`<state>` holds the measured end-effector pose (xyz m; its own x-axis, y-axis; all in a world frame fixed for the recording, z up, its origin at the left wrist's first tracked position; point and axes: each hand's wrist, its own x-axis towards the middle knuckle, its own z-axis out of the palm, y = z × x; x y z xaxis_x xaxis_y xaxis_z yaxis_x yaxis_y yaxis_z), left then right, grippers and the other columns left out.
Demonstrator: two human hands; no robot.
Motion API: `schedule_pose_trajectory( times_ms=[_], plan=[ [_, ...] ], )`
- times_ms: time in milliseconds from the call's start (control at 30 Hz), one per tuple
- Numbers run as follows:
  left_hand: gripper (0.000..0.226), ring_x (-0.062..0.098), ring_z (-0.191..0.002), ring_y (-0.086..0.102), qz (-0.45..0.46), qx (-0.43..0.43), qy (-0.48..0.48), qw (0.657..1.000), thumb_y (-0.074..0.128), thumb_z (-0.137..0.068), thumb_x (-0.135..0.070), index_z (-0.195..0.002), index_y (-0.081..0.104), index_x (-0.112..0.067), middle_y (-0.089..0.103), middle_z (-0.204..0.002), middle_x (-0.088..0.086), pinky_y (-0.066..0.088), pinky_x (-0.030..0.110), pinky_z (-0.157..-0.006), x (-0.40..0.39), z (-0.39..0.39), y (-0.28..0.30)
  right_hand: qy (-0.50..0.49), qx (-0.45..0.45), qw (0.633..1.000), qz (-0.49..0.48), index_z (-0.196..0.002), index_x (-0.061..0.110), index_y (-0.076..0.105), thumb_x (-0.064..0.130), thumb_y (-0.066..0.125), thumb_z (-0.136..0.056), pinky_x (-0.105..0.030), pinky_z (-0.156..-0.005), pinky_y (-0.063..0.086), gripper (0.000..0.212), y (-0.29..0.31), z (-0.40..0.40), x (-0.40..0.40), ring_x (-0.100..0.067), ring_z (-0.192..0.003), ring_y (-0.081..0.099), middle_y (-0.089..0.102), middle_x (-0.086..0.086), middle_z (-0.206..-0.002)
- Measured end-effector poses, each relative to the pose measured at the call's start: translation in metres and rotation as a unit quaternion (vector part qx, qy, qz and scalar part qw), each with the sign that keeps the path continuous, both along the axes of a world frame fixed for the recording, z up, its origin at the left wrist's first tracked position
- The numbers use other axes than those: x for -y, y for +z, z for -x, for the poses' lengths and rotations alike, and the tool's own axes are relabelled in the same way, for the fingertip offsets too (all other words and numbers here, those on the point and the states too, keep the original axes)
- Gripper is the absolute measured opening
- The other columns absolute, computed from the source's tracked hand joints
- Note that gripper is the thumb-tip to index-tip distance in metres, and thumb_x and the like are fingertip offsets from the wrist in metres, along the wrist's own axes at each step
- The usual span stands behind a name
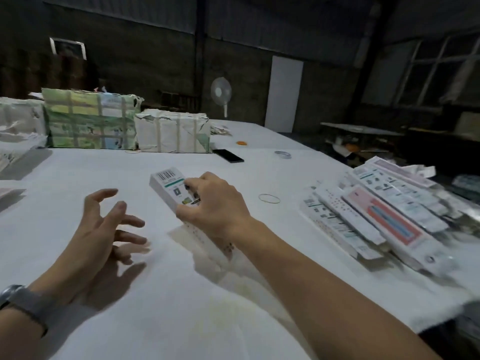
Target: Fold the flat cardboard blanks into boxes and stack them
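White printed box (171, 188) sitting tilted above table (181, 294) centre, right hand (215, 206) gripping it from above, fingers curled round its far end. Left hand (104, 229) hovering just beside, fingers spread wide, holding nothing. Finished boxes (376, 216) lying piled at right, well apart.

Barcode on the held box (170, 187), its digits blurred, no text legible
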<state>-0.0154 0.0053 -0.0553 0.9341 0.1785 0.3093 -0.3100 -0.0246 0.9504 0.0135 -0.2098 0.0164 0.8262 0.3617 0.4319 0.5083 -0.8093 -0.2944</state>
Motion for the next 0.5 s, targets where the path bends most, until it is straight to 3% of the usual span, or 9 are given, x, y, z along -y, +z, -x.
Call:
schedule_pose_trajectory(
  times_ms=[133, 200, 300, 367, 500],
  plan=[
    [0.047, 0.031, -0.061, 0.074, -0.014, -0.030, 0.001, 0.999, 0.062, -0.071, -0.073, -0.113, 0.056, -0.052, 0.073, -0.083, 0.005, 0.052, 0.044, -0.046, -0.011, -0.014, -0.016, -0.128, -0.012, 0.990, 0.058, -0.129, 0.028, 0.059, 0.047, 0.063, -0.084, -0.034, -0.075, 0.046, 0.049, 0.014, 0.002, 0.082, -0.023, -0.097, 0.057, 0.055, 0.001, -0.110],
    [0.048, 0.025, -0.055, 0.071, -0.023, -0.036, 0.001, 0.999, 0.062, -0.073, -0.072, -0.115, 0.060, -0.048, 0.072, -0.079, 0.004, 0.051, 0.044, -0.048, -0.016, -0.023, -0.026, -0.209, -0.034, 0.971, 0.110, -0.132, 0.029, 0.056, 0.050, 0.059, -0.087, -0.035, -0.081, 0.045, 0.050, 0.021, 0.003, 0.130, -0.024, -0.106, 0.056, 0.054, 0.000, -0.119],
    [0.055, 0.023, -0.050, 0.066, -0.052, -0.050, 0.001, 0.997, 0.062, -0.076, -0.072, -0.121, 0.061, -0.039, 0.070, -0.075, 0.005, 0.050, 0.040, -0.048, -0.025, -0.035, -0.039, -0.307, -0.038, 0.940, 0.140, -0.130, 0.032, 0.055, 0.051, 0.056, -0.086, -0.035, -0.078, 0.042, 0.048, 0.027, 0.005, 0.199, -0.024, -0.114, 0.054, 0.053, 0.002, -0.121],
    [0.052, 0.025, -0.050, 0.066, -0.063, -0.060, -0.009, 0.996, 0.064, -0.078, -0.070, -0.119, 0.063, -0.038, 0.070, -0.075, 0.005, 0.051, 0.043, -0.051, -0.034, -0.046, -0.054, -0.348, -0.035, 0.927, 0.135, -0.121, 0.030, 0.059, 0.050, 0.056, -0.087, -0.034, -0.076, 0.041, 0.040, 0.028, 0.006, 0.236, -0.024, -0.111, 0.054, 0.054, 0.003, -0.116],
    [0.030, 0.028, -0.051, 0.063, -0.085, -0.092, 0.014, 0.992, 0.066, -0.086, -0.054, -0.112, 0.066, -0.040, 0.067, -0.074, 0.015, 0.054, 0.048, -0.053, -0.071, -0.092, -0.096, -0.362, -0.058, 0.923, 0.117, -0.101, 0.015, 0.069, 0.034, 0.057, -0.091, -0.041, -0.081, 0.054, 0.024, 0.025, 0.004, 0.271, -0.029, -0.100, 0.058, 0.059, -0.003, -0.099]
  ],
)
